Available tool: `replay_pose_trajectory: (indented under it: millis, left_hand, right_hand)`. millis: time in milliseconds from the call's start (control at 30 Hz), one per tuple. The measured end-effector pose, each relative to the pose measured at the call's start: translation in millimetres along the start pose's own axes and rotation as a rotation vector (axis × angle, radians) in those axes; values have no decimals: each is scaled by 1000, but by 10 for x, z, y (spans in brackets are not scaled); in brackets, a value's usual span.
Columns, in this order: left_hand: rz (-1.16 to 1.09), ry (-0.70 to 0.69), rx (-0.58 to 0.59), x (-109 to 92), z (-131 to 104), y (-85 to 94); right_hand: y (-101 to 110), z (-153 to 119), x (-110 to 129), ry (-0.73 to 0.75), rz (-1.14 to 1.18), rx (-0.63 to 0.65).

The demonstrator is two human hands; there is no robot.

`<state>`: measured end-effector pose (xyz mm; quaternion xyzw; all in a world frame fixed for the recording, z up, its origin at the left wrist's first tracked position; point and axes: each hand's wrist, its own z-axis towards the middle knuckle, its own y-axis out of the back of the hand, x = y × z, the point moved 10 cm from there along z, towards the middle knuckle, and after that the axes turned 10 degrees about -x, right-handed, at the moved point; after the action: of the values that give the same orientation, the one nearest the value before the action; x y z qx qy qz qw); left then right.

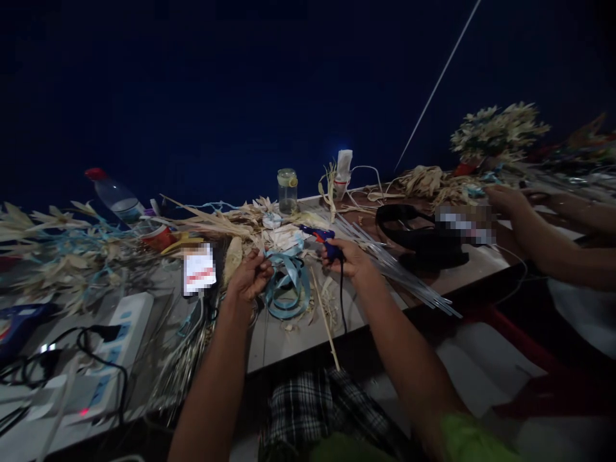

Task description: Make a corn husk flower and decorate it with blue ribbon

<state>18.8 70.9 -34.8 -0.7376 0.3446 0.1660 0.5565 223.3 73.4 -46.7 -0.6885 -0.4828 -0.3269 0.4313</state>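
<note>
My right hand (344,256) is wrapped round a blue glue gun (323,236) with a red trigger, its nozzle pointing left and its black cord hanging down. To its left, my left hand (251,274) has its fingers pinched together; a small pale piece shows at the fingertips, too small to name. A coil of light blue ribbon (287,289) lies on the table between both hands. Dried pale husks (240,221) are heaped just beyond them. A thin stick (325,317) leans over the table's front edge.
A power strip (118,353) with black cords lies at left, near a bottle (118,199) and a phone-like device (199,269). Behind stands a jar (287,191). Clear rods (399,269) and a black strap (409,234) lie right, by another person's arms (548,237).
</note>
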Motion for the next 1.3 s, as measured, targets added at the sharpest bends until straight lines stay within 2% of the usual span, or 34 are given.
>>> replay_pose_trajectory:
  millis: [67, 100, 333, 533, 667, 800, 1000, 1167, 1300]
  left_hand:
    - [6, -11, -12, -7, 14, 21]
    - [11, -17, -19, -11, 17, 27]
    - [79, -55, -87, -45, -2, 48]
    - [101, -123, -156, -124, 3, 98]
    - [125, -125, -167, -128, 7, 105]
    - [108, -170, -194, -177, -3, 114]
    - [165, -137, -266, -157, -28, 146]
    - [189, -187, -272, -188, -11, 162]
    - [197, -192, -301, -182, -9, 182]
  right_hand:
    - [-169, -87, 33, -34, 217, 179]
    - [-218, -125, 61, -27, 262, 229]
    - [-464, -297, 173, 86, 229, 337]
    - [-574, -264, 198, 263, 154, 272]
    - [-571, -259, 151, 423, -140, 164]
    - [-569, -265, 98, 519, -408, 99]
    - [-589, -262, 80, 564, -464, 100]
    - [-635, -274, 70, 569, -518, 110]
    - [-678, -300, 94, 626, -564, 122]
